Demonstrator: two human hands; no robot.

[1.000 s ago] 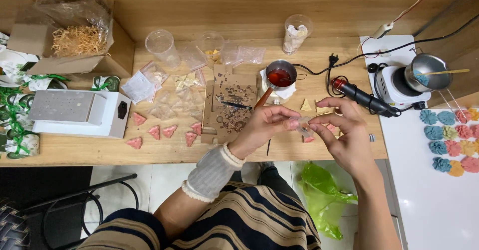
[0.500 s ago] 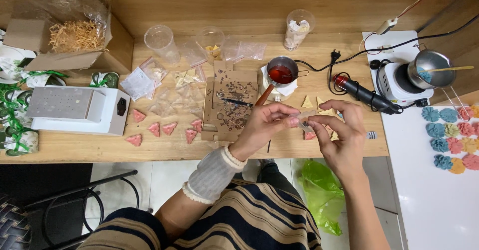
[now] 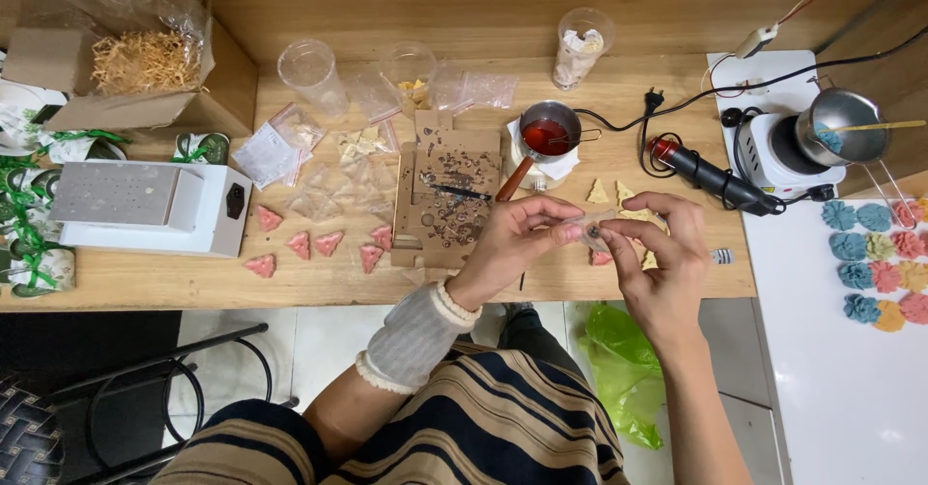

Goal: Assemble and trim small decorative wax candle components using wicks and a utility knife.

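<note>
- Clear plastic, a small bag (image 3: pixel 597 226), is pinched between both hands above the counter's (image 3: pixel 145 287) front edge; the left hand (image 3: pixel 510 245) grips one end, the right hand (image 3: pixel 662 258) the other, apparently keeping it taut.
- Pink triangular pieces (image 3: pixel 314 245) lie along the front edge beside a stained cardboard sheet (image 3: pixel 447 195).
- Behind the hands sits a small pot of red liquid (image 3: pixel 547 135).

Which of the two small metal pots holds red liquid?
The wooden-handled pot on the wooden table, beside the cardboard sheet. The other pot, on the white hotplate, holds something blue.
</note>
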